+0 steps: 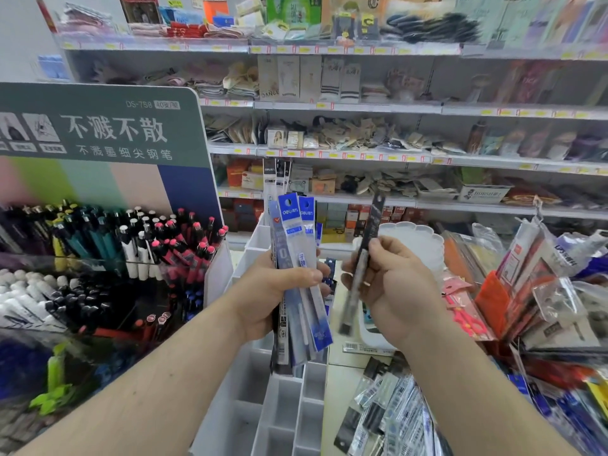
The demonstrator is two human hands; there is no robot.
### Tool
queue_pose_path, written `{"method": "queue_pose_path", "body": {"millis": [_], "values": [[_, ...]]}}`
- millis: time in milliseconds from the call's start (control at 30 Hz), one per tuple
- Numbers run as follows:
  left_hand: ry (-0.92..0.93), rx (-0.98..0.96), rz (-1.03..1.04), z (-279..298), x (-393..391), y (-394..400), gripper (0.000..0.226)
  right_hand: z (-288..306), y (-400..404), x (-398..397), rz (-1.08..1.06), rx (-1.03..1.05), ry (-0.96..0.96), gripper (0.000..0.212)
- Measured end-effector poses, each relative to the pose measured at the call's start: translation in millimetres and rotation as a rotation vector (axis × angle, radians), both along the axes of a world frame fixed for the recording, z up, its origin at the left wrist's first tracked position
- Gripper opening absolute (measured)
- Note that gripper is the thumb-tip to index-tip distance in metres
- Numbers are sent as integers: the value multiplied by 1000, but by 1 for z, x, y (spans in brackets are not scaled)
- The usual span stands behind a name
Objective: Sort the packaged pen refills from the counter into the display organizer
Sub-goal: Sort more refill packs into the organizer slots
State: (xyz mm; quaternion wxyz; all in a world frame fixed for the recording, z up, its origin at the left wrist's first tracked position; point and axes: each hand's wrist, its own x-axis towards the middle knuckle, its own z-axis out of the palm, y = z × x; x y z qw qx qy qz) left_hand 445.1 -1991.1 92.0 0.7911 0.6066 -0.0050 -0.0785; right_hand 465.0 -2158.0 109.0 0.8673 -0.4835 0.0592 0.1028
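Blue-topped refill packs (297, 264) fan upright from the gripping left hand (274, 287); the right hand (391, 284) pinches one dark pack (365, 258). Organizer (263, 409) compartments below look bare; more packs (394, 409) remain on the counter (342, 383)

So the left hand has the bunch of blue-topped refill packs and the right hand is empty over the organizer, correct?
Not quite. The head view shows the right hand is not empty: it pinches a single dark refill pack. The left hand does hold the bunch of blue-topped refill packs, above the organizer.
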Motion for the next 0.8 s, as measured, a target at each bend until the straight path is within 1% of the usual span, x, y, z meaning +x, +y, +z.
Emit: {"method": "queue_pose_path", "body": {"millis": [67,167,233,333,400,467,567,600,700,767,800], "values": [[0,-26,19,0,-1,-1,21,-4,-5,4,27,65,109,18],[-22,-55,26,2,-2,-1,29,-12,-10,7,179,114,175,34],[-52,-101,54,5,-3,-2,35,-15,-11,7,236,138,170,30],[-110,-217,187,6,-3,1,37,-17,-12,9,218,128,161,26],[-131,-293,271,6,-3,3,35,-19,-14,15,137,31,144,32],[-143,-332,319,6,-3,4,29,-22,-15,25,48,-132,82,35],[-133,-330,361,7,-4,2,17,-17,-11,37,36,-463,-16,30],[-120,-331,373,7,-4,1,16,-12,-9,41,25,-524,-57,26],[-104,-327,394,7,-3,2,14,-2,2,54,-65,-597,-268,15],[-101,-322,410,7,-2,1,14,-1,10,66,-79,-647,-391,14],[-94,-317,419,7,-2,1,14,-2,16,73,-66,-660,-422,14]]}}
